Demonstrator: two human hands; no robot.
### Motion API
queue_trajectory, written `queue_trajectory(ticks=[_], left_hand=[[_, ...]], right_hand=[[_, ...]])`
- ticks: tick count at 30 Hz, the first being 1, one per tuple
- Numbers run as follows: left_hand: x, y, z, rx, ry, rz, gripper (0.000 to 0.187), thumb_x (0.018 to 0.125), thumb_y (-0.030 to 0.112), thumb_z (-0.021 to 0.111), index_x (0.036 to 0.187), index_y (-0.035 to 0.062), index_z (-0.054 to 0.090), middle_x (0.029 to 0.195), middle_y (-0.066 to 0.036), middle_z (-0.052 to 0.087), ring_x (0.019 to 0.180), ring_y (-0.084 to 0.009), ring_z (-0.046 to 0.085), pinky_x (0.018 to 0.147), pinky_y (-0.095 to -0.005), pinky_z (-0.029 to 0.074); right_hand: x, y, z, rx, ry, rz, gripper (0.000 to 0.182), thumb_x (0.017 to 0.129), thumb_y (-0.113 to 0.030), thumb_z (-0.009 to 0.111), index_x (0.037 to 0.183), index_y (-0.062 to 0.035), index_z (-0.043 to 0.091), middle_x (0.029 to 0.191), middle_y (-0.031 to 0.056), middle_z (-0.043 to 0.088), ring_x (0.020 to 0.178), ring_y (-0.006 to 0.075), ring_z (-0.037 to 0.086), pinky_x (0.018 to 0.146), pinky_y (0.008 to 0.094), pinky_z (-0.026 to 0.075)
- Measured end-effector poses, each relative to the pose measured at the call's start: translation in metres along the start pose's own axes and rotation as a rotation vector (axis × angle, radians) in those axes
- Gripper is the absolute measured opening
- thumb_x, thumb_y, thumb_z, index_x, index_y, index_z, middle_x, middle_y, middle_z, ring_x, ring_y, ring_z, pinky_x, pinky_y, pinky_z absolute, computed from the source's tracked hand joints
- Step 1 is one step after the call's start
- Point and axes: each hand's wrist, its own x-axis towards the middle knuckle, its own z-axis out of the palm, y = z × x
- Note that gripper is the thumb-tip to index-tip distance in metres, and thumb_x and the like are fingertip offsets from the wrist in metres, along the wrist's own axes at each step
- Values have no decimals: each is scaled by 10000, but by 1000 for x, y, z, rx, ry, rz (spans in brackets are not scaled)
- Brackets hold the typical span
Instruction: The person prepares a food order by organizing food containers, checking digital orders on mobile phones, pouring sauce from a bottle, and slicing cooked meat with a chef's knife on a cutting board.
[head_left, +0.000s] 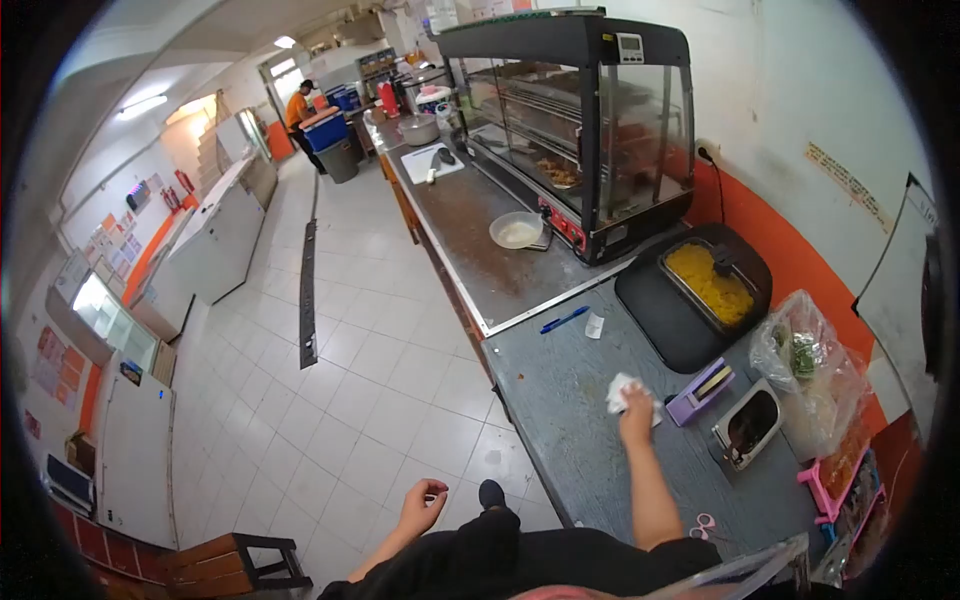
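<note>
Right hand: I had its (636,408) fingers closed on the white cloth.
White cloth: it (620,384) lay on the bench (570,425), beneath and just ahead of those fingers.
Left hand: I held it (424,503) half curled, seemingly empty, beside the bench.
Tape dispenser: it (699,394) stood just right of the right hand.
Blue pen: it (565,319) lay ahead-left of that hand.

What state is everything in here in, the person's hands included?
Right hand: holding the white wipe.
White wipe: crumpled.
Left hand: loosely curled, seemingly empty.
Blue pen: lying flat.
Scissors: lying flat; blades unclear.
Bowl: pale contents inside.
Display cabinet: food inside; door unclear.
Black plug: in the wall.
Plastic bag: filled.
</note>
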Motion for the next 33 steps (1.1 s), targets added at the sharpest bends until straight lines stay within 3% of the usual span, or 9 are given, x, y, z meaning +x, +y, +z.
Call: queue_trajectory(ticks=[6, 9, 12, 13, 17, 22, 27, 31, 33], left_hand=[[60, 17, 25, 58, -89, 120, 146, 780, 103, 613, 895, 19, 578, 836, -106, 618, 762, -207, 594, 677, -301, 466], [118, 27, 44, 118, -191, 312, 171, 748, 79, 612, 902, 26, 560, 892, -126, 581, 845, -254, 560, 740, -324, 444], [183, 45, 72, 194, -222, 496, 201, 730, 73, 612, 913, 26, 545, 938, -137, 555, 906, -291, 524, 802, -345, 412], [203, 53, 80, 246, -183, 617, 214, 724, 74, 612, 918, 24, 537, 957, -140, 544, 932, -306, 506, 829, -356, 394], [271, 75, 106, 149, -266, 698, 223, 719, 55, 615, 924, 31, 529, 979, -115, 545, 955, -281, 503, 793, -363, 415], [307, 74, 92, -43, -502, 551, 205, 722, 21, 601, 914, 8, 529, 954, -148, 548, 923, -308, 515, 831, -358, 398], [329, 49, 63, -8, -653, 487, 191, 728, 16, 601, 908, 7, 537, 964, -148, 556, 926, -299, 526, 813, -348, 412], [345, 53, 64, 77, -703, 620, 210, 738, 49, 604, 942, 29, 560, 1003, -136, 564, 927, -306, 531, 806, -370, 420], [355, 73, 81, 190, -706, 936, 246, 751, 100, 599, 989, 46, 573, 1048, -124, 554, 960, -304, 520, 818, -382, 418]], right_hand=[[-53, -100, -51, 263, -146, 72, 448, 638, 85, 434, 1024, -34, 629, 1112, 155, 585, 1098, 299, 505, 965, 399, 344], [-39, -79, -50, 448, -38, 443, 472, 643, 99, 435, 1057, -35, 616, 1091, 161, 593, 1052, 313, 532, 923, 366, 393], [3, -67, -68, 271, 91, 494, 468, 642, 100, 439, 1056, -33, 613, 1088, 161, 594, 1060, 323, 524, 942, 375, 377], [15, -56, -63, 139, 134, 420, 446, 647, 98, 450, 1038, -36, 619, 1099, 153, 589, 1065, 320, 514, 950, 372, 369], [41, -28, -14, -107, 228, 255, 431, 642, 100, 454, 1016, -31, 621, 1118, 164, 573, 1094, 335, 488, 968, 379, 353], [110, -13, 41, -59, 301, 356, 506, 624, 126, 409, 1059, -41, 607, 1165, 161, 547, 1154, 322, 451, 996, 377, 332], [176, -14, 74, 60, 244, 322, 511, 621, 138, 400, 1046, -49, 613, 1153, 155, 558, 1143, 311, 468, 996, 364, 331], [180, -20, 77, 264, -28, 222, 410, 673, 82, 453, 1020, -56, 622, 1143, 140, 574, 1169, 287, 460, 1003, 357, 324], [177, -27, 72, 331, -121, 191, 360, 702, 48, 477, 1012, -60, 625, 1140, 133, 580, 1181, 278, 453, 1007, 359, 320]])
